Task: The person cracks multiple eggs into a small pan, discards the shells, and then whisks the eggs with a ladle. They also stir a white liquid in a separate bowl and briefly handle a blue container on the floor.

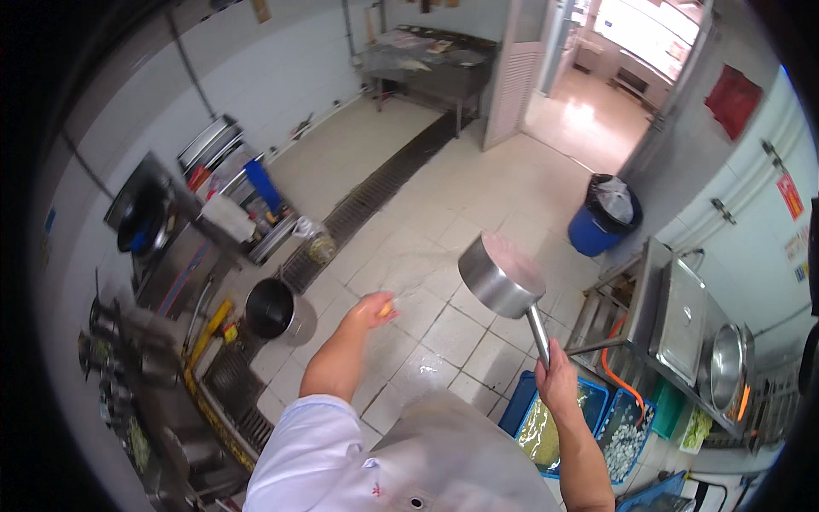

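Note:
My right hand [555, 377] grips the metal handle of a large steel ladle or dipper pot [496, 285], which is tilted over the tiled floor; its inside looks pinkish. My left hand [379, 310] is stretched out over the floor, its fingers curled around a small orange-yellow object [385, 310] that is too blurred to name. Something clear, perhaps water, shows faintly beside its fingers. Under my right forearm stands a blue crate with yellowish liquid [540, 435]. Next to it is a blue crate of pale pieces [624, 445] with an orange hose [606, 358] running into it.
A steel pot [301, 320] stands left by the floor drain grate [377, 198]. A wok station [169, 269] and yellow-edged counter [214, 425] line the left. At right are a blue bin [595, 227] and a steel table [646, 301] with a lidded tray. An open door [512, 96] stands ahead.

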{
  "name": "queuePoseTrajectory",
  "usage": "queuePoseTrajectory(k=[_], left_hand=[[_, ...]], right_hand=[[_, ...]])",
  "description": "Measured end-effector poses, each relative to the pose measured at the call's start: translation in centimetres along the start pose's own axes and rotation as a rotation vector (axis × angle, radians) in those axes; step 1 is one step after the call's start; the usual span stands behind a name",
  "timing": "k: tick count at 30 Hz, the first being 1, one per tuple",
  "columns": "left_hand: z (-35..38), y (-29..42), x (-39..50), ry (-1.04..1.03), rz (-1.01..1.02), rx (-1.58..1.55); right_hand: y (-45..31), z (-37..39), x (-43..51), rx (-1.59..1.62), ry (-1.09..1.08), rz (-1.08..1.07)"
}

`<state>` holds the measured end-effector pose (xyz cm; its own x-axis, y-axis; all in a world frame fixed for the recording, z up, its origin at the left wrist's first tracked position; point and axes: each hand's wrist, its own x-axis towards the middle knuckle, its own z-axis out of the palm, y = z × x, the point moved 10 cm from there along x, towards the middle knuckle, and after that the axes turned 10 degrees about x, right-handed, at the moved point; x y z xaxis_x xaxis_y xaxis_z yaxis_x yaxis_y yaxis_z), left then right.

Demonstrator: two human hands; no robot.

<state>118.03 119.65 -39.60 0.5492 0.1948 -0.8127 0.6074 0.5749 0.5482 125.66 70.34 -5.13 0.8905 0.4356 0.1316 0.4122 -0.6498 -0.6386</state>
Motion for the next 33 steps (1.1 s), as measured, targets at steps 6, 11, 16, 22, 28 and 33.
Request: queuePoseTrajectory(k=[6,11,16,22,28,33], left_hand=[[-5.9,-6.5,3.8,0.349,-0.284,0.217],[5.8,-3.2,7.2,0.159,-0.207,0.327],[24.7,3.0,11.1,0.052,-0.168,0.529],[58.7,11.8,13.6,-0.311,-0.028,0.592],[94.0,12.2,9.0,-0.722,0.081,0.733],[120.0,5.3,2.5,-1.000,0.368,1.101]], right_hand=[[15.6,-3.8,-10.0,0.044,0.012,0.509],[25.6,-6.6,-24.8,0.323,0.109,0.865],[28.0,-5.7,-37.8,1.104,0.416,1.275],[24.4,-2.4,-44.5,1.721,0.857,1.433],[22.0,3.2,-45.6,2.011,1.476,1.252],[19.8,8.1,-42.6,2.016,2.078,1.075]])
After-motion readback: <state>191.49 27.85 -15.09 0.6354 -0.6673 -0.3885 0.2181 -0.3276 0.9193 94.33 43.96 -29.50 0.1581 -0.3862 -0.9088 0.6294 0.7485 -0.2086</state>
